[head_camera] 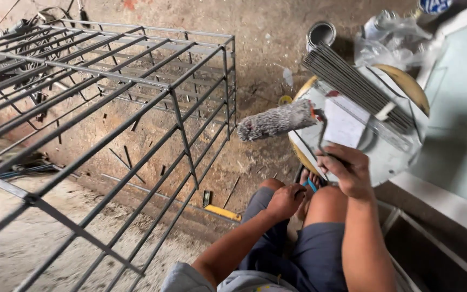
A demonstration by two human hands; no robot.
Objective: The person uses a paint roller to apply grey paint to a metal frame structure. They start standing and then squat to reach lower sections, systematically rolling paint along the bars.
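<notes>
- Rough concrete floor [17, 243] runs under my knees, dusty and scuffed.
- My left hand [285, 200] rests curled shut on my knee, holding nothing.
- My right hand [347, 170] has its grip closed round the handle of the paint roller [277, 120]; it looks light, its nap soft and wet, best held by that stiff handle.
- Beyond, the roller hovers beside the grey metal grille [136, 108].

Packaging visible: a round metal tin [320, 33], open, on the floor at top centre; a crumpled clear plastic bag [393, 40] just right of it; a blue-and-white lid or label [434, 5] at the top edge — partly cut off. No signs or screens.
</notes>
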